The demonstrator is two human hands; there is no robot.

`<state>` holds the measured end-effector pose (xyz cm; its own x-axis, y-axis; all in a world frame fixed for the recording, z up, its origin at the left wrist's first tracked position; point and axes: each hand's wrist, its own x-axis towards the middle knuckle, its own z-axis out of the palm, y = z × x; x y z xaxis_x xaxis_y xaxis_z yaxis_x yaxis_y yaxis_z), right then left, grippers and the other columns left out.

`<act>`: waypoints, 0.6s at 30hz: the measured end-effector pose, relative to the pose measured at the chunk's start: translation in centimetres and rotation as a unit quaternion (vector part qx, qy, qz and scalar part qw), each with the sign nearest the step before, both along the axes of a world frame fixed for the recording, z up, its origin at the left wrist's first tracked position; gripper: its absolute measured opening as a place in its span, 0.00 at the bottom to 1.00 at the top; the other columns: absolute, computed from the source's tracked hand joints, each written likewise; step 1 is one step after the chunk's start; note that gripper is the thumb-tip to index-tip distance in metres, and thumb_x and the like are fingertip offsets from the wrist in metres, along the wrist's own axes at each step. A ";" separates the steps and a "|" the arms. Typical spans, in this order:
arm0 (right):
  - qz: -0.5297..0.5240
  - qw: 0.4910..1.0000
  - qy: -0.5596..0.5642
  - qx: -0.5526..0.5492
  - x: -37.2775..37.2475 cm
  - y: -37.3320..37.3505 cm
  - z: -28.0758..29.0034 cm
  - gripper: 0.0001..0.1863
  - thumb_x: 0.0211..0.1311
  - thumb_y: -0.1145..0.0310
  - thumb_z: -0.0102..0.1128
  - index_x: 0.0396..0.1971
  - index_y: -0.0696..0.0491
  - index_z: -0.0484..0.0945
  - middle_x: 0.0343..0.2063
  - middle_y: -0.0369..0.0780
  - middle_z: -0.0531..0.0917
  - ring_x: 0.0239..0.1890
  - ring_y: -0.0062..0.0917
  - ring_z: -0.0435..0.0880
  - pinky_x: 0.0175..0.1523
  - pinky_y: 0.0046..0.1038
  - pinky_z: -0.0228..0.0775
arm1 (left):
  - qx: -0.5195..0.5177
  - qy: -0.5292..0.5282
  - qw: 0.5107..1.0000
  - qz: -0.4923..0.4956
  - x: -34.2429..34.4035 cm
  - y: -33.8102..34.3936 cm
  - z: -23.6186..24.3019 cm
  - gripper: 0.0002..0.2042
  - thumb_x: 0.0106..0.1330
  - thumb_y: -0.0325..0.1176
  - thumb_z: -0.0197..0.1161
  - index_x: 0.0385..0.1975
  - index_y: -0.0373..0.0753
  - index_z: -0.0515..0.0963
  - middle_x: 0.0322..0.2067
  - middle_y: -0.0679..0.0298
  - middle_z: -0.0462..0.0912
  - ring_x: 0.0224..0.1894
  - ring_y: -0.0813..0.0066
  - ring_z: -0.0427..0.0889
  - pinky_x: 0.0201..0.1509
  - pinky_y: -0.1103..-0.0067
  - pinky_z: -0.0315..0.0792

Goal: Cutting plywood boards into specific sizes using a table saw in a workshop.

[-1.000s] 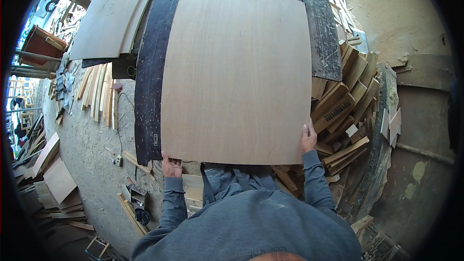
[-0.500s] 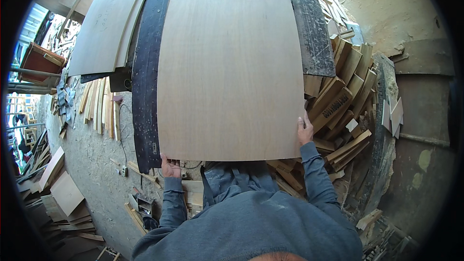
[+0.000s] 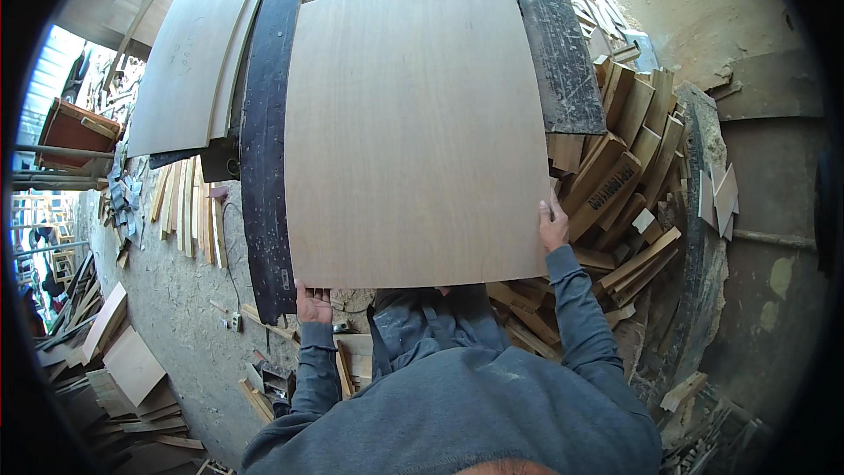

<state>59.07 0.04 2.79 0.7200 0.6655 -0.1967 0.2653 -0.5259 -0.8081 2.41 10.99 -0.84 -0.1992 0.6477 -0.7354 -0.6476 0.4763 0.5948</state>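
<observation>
A large pale plywood sheet [image 3: 413, 132] lies across a worn work surface of dark planks [image 3: 571, 70]. My left hand [image 3: 313, 303] is at the near left corner, palm up, gripping the edge with fingers partly under it. My right hand [image 3: 553, 222] is closed on the right edge near the lower end, thumb up along the side. A dark perforated strip [image 3: 268, 167] runs under the sheet's left side. Further left, more pale sheets [image 3: 185, 62] are stacked.
Timber offcuts [image 3: 633, 158] are piled at the right beside a large leaning board [image 3: 765, 317]. Narrow battens [image 3: 189, 207] lie on the left, with scrap panels [image 3: 132, 361] below them on the dusty floor [image 3: 202, 317]. A cord [image 3: 230, 255] trails across it.
The sheet has shifted forward and slightly left relative to the dark planks, and my right hand has moved up and left with it. My left hand stays at the corner.
</observation>
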 end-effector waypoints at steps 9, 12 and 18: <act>-0.002 1.000 -0.022 0.013 1.1 0.9 -0.6 0.27 0.73 0.64 0.53 0.68 0.52 0.65 0.54 0.52 0.81 0.56 0.37 0.81 0.60 0.31 0.72 | -0.177 0.118 0.776 -0.594 4.2 1.5 8.2 0.32 0.74 0.57 0.50 0.45 0.24 0.77 0.38 0.48 0.86 0.35 0.62 0.88 0.39 0.70 0.83; 0.004 1.000 -0.014 0.006 1.2 1.5 0.0 0.27 0.72 0.63 0.53 0.69 0.50 0.65 0.53 0.53 0.81 0.55 0.38 0.82 0.59 0.31 0.72 | -0.096 0.163 0.650 -0.736 9.9 3.6 11.5 0.25 0.75 0.48 0.53 0.37 0.24 0.80 0.33 0.52 0.87 0.34 0.70 0.88 0.37 0.75 0.82; -0.013 0.999 0.026 -0.032 1.4 2.8 0.9 0.27 0.73 0.63 0.53 0.67 0.56 0.66 0.58 0.50 0.78 0.60 0.33 0.78 0.64 0.28 0.67 | 0.411 0.374 0.662 -0.502 18.3 12.9 9.3 0.12 0.72 0.35 0.59 0.46 0.34 0.81 0.40 0.56 0.87 0.43 0.64 0.87 0.50 0.73 0.78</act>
<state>60.42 2.80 3.70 0.7243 0.6315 -0.2765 0.2089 -0.5833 -0.7850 20.73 23.84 8.44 0.5270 0.8498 0.0098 0.3720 -0.2410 0.8964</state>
